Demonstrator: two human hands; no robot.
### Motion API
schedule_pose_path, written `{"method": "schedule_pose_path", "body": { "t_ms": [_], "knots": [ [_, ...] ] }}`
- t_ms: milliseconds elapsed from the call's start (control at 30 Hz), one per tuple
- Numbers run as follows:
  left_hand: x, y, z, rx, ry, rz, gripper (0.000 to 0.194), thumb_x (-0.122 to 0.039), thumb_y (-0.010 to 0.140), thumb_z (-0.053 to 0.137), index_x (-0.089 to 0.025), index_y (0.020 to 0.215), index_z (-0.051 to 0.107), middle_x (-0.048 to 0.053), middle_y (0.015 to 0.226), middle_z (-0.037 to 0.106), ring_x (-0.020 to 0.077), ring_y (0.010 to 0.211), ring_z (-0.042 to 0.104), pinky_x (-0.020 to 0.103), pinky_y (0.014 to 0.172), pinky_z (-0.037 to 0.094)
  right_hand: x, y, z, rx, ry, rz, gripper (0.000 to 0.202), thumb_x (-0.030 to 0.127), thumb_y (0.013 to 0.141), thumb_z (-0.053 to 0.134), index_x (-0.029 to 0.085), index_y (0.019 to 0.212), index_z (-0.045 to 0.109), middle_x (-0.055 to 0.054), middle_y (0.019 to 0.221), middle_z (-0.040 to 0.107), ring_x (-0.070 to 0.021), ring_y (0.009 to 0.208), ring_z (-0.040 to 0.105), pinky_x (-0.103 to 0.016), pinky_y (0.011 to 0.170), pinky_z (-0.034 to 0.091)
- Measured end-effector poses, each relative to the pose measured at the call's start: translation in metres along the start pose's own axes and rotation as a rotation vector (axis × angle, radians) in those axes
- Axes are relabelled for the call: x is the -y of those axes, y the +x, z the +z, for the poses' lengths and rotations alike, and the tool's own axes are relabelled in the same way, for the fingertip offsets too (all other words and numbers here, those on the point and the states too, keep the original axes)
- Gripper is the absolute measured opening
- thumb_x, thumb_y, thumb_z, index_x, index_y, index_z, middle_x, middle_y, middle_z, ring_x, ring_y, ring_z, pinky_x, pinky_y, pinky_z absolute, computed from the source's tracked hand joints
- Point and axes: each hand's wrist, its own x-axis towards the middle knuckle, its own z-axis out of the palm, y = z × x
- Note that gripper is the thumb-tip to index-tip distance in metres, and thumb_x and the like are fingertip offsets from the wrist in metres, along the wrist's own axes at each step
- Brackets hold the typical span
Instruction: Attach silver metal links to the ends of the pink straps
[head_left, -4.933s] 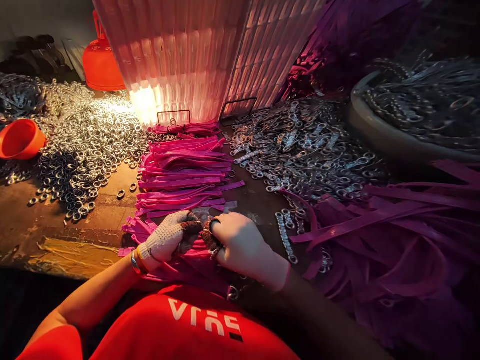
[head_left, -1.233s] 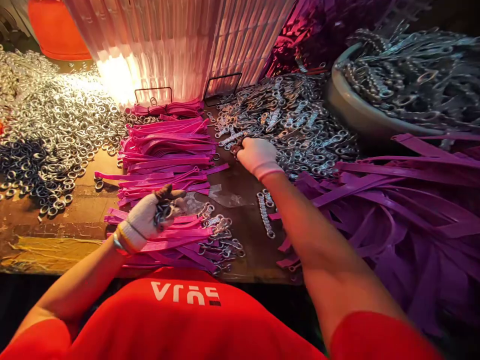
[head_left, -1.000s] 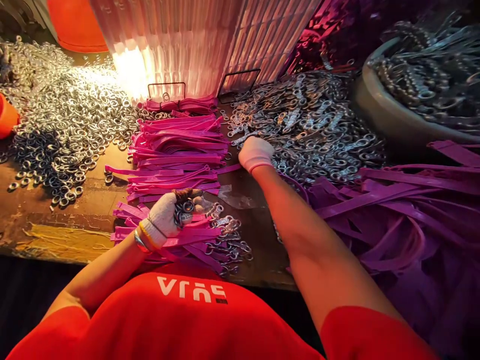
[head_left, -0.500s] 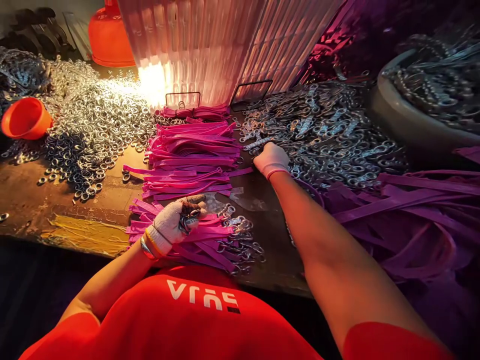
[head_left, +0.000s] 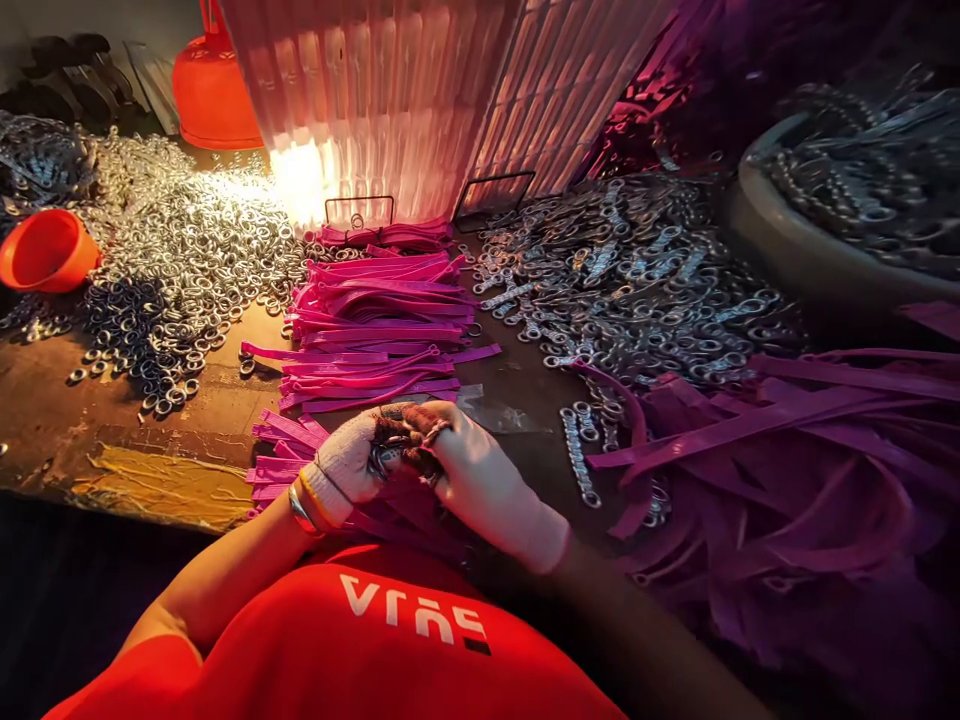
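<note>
My left hand, in a white knit glove with stained fingertips, curls around several small metal rings. Against its fingers presses my right hand, also gloved, thumb and fingers pinched together; what they hold is hidden. Both hands are above a bundle of magenta straps, whose right end the right hand covers. Just beyond lie more magenta straps in a flat stack. A broad heap of silver metal links with ringed ends spreads to the right of that stack.
Loose metal rings are heaped at the left, beside an orange cup and under an orange lamp. Ribbed translucent panels stand at the back. At the right are a basin of metal chains and tangled purple straps.
My right hand has come back from the edge of the metal-link heap to meet my left hand's fingers. The left hand has stayed nearly in place, still holding rings.
</note>
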Motion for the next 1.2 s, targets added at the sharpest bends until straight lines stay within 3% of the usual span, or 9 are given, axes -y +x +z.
{"method": "schedule_pose_path", "body": {
  "t_ms": [200,367,500,767,867,967,1033,1100,1200],
  "knots": [
    [0.006,-0.003,-0.006,0.004,0.082,0.067,0.013,-0.019,0.071,0.071,-0.014,0.082,0.068,0.001,0.068,0.062,0.0083,0.051,0.049,0.018,0.045,0.036,0.005,0.005,0.016,0.019,-0.452,0.041,0.025,0.006,0.080,0.049,0.013,0.096,0.067,-0.017,0.104,0.065,-0.0264,0.087,0.055,-0.037,0.078,0.043],
    [-0.002,-0.026,-0.019,-0.061,0.545,0.210,0.038,-0.052,0.082,0.069,-0.015,0.079,0.059,-0.003,0.056,0.050,0.0065,0.042,0.037,0.019,0.039,0.024,0.003,0.008,-0.005,0.102,-0.386,0.048,0.018,0.008,0.077,0.052,0.016,0.087,0.066,-0.011,0.088,0.065,-0.0213,0.078,0.055,-0.031,0.069,0.036],
    [-0.010,-0.038,-0.020,0.017,0.816,0.239,0.041,-0.053,0.084,0.067,-0.016,0.075,0.055,-0.003,0.059,0.053,0.0067,0.046,0.040,0.019,0.042,0.029,0.005,0.009,-0.013,0.138,-0.243,0.005,0.015,0.007,0.074,0.051,0.018,0.073,0.061,-0.006,0.076,0.062,-0.0182,0.071,0.054,-0.030,0.064,0.032],
    [-0.005,-0.033,-0.029,-0.026,0.307,0.126,0.037,-0.053,0.081,0.064,-0.020,0.077,0.048,-0.008,0.053,0.038,0.0070,0.038,0.029,0.020,0.037,0.024,0.015,0.012,0.019,-0.091,-0.124,0.050,0.014,0.022,0.081,0.050,0.017,0.076,0.062,-0.010,0.076,0.064,-0.0223,0.070,0.056,-0.031,0.063,0.037],
    [-0.033,-0.033,-0.050,-0.136,0.666,0.298,0.038,-0.055,0.087,0.059,-0.018,0.079,0.056,-0.004,0.056,0.044,0.0093,0.044,0.035,0.022,0.043,0.029,0.015,0.016,0.020,-0.067,0.114,0.203,0.029,0.032,0.093,0.047,0.020,0.070,0.060,-0.006,0.067,0.064,-0.0195,0.063,0.057,-0.029,0.059,0.038],
    [-0.083,-0.033,-0.089,-0.570,1.365,0.581,0.033,-0.045,0.090,0.060,-0.015,0.080,0.064,0.006,0.075,0.062,0.0153,0.068,0.052,0.025,0.064,0.040,0.013,0.016,0.011,-0.101,0.427,0.307,0.032,0.044,0.096,0.050,0.020,0.089,0.069,-0.006,0.083,0.073,-0.0225,0.079,0.066,-0.030,0.070,0.049],
    [-0.118,-0.031,-0.117,-0.856,1.758,0.492,0.027,-0.034,0.097,0.050,-0.014,0.099,0.068,0.012,0.096,0.068,0.0211,0.088,0.058,0.030,0.080,0.042,0.011,0.013,0.005,-0.105,0.589,0.334,0.032,0.045,0.095,0.054,0.020,0.103,0.072,-0.007,0.096,0.075,-0.0247,0.091,0.069,-0.033,0.079,0.054],
    [-0.145,-0.027,-0.138,-0.897,1.862,0.403,0.025,-0.023,0.096,0.050,-0.013,0.113,0.066,0.015,0.107,0.068,0.0251,0.098,0.059,0.034,0.086,0.041,0.010,0.010,0.001,-0.070,0.660,0.317,0.032,0.043,0.095,0.056,0.020,0.108,0.073,-0.008,0.102,0.075,-0.0251,0.095,0.069,-0.035,0.083,0.055],
    [-0.168,-0.022,-0.150,-0.847,1.950,0.267,0.026,-0.019,0.091,0.058,-0.012,0.115,0.066,0.012,0.098,0.069,0.0240,0.092,0.060,0.034,0.084,0.041,0.010,0.006,0.001,-0.044,0.615,0.210,0.027,0.036,0.095,0.057,0.020,0.108,0.073,-0.009,0.104,0.074,-0.0235,0.096,0.069,-0.035,0.085,0.055]
  ]
}}
